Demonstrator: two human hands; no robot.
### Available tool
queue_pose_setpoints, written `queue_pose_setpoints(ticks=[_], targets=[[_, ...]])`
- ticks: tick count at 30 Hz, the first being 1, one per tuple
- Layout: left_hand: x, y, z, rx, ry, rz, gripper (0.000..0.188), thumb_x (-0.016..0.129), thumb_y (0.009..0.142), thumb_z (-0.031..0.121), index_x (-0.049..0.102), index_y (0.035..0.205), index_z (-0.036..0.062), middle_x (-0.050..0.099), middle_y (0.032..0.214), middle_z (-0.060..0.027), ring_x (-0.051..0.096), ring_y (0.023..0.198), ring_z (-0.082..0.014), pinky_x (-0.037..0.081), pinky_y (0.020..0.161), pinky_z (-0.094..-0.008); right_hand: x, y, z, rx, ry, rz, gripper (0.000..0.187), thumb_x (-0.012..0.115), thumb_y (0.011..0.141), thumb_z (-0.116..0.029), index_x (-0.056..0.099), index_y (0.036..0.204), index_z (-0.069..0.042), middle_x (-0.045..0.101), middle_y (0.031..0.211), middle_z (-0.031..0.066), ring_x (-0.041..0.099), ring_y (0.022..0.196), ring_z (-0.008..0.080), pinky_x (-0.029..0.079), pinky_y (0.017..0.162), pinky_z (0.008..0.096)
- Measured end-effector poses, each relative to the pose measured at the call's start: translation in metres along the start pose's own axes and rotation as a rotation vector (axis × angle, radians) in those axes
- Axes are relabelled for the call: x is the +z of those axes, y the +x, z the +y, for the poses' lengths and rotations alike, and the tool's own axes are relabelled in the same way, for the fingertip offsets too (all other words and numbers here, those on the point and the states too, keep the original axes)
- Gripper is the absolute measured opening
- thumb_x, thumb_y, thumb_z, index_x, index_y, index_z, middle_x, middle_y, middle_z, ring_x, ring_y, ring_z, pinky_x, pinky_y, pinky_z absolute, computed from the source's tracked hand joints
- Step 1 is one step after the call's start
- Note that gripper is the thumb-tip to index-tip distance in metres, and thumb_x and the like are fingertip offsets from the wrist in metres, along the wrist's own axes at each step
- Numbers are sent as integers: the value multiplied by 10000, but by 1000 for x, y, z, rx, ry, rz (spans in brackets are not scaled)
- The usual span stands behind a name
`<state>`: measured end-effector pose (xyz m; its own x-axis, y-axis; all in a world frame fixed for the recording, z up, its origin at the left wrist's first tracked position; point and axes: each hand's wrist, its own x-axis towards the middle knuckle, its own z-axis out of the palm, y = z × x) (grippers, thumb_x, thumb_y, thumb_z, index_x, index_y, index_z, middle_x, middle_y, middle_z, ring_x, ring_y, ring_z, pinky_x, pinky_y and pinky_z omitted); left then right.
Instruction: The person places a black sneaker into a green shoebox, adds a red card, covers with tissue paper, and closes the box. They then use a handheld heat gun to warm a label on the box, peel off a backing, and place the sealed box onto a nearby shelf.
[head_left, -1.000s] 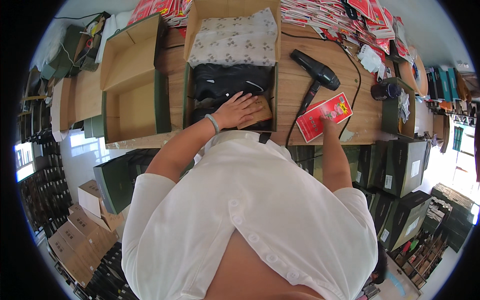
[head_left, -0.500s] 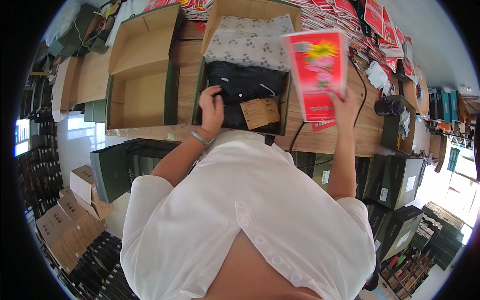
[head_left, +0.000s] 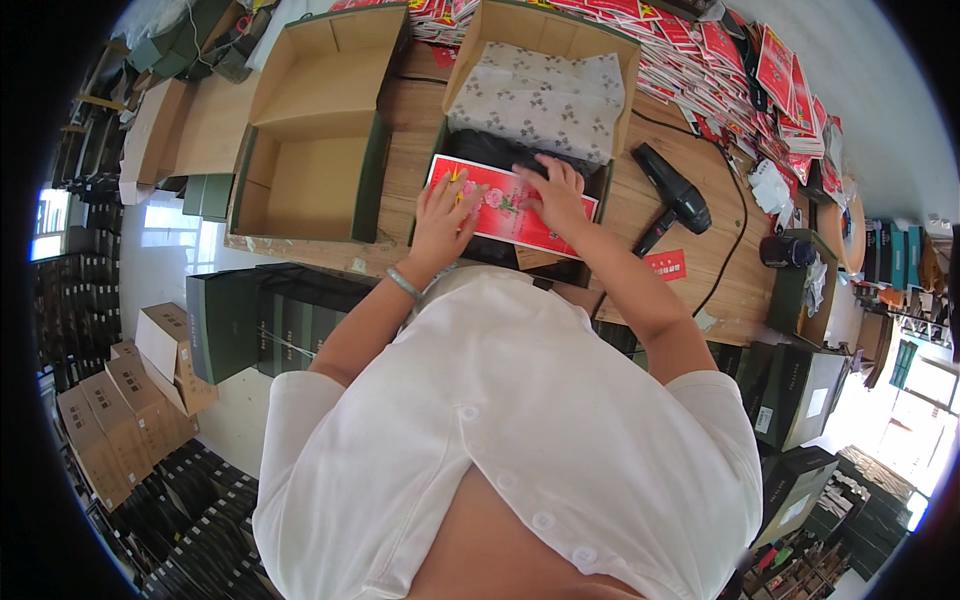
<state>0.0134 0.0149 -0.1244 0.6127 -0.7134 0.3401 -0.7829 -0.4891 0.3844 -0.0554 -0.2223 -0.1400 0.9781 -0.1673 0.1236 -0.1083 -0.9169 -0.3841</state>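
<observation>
A red flat packet (head_left: 520, 222) with a pink flower picture lies across the open green box (head_left: 624, 100) in front of me. My left hand (head_left: 441, 230) rests on the packet's left end, fingers spread over it. My right hand (head_left: 560, 203) is over its upper right part, fingers apart and slightly bent. Under the packet, black contents (head_left: 490, 150) fill the box, mostly hidden. White tissue paper (head_left: 545, 95) with a dark print is folded back toward the lid. A bit of brown card (head_left: 538, 259) shows below the packet.
An open box (head_left: 310, 185) with a bare brown inside stands to the left. At right lie a black hair dryer (head_left: 677, 195) with its cord and a small red card (head_left: 666, 265). Heaped red packets (head_left: 690, 70) cover the back right. Green boxes (head_left: 225, 325) stand below the table edge.
The red packet has moved left from above the table's right side onto the box, turning sideways. My right hand went with it. My left hand now lies on the packet. The hair dryer has come into sight.
</observation>
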Motion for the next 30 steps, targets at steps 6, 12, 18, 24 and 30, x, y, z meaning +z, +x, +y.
queue_pose_setpoints(ticks=[6,12,18,24,30], targets=[[34,2,3,-30,142,-279,528,546,939,401,436,1441,283,308,1546,-115,291,1413,-364,214,1131,-564,7,-15,4,-79,-19,-87,531,714,810,-299,582,1322,-254,463,1449,23,360,1350,352,278,1077,527],[31,1,5,27,124,-198,492,525,952,393,464,1417,247,308,1541,-133,261,1422,-380,189,1135,-575,-13,25,32,17,-2,-65,515,646,812,-94,555,1315,-161,536,1307,62,471,1229,315,351,1046,459],[29,0,5,17,138,-185,484,529,952,380,475,1412,237,299,1546,-133,233,1436,-375,147,1140,-592,-32,51,16,144,-134,-583,893,732,695,-82,329,1488,-167,494,1337,190,455,1273,358,389,1057,477],[27,1,9,25,136,-157,473,541,944,375,495,1396,246,321,1537,-118,242,1440,-344,122,1145,-592,-28,74,62,-43,54,-716,1026,767,665,-84,205,1523,-114,428,1406,249,451,1279,399,398,1070,428],[24,0,8,13,140,-169,418,555,926,348,560,1335,259,380,1503,-102,260,1435,-330,110,1139,-604,-31,66,53,-7,-40,-728,1030,764,670,-51,190,1524,-103,389,1434,258,437,1295,396,393,1078,421]])
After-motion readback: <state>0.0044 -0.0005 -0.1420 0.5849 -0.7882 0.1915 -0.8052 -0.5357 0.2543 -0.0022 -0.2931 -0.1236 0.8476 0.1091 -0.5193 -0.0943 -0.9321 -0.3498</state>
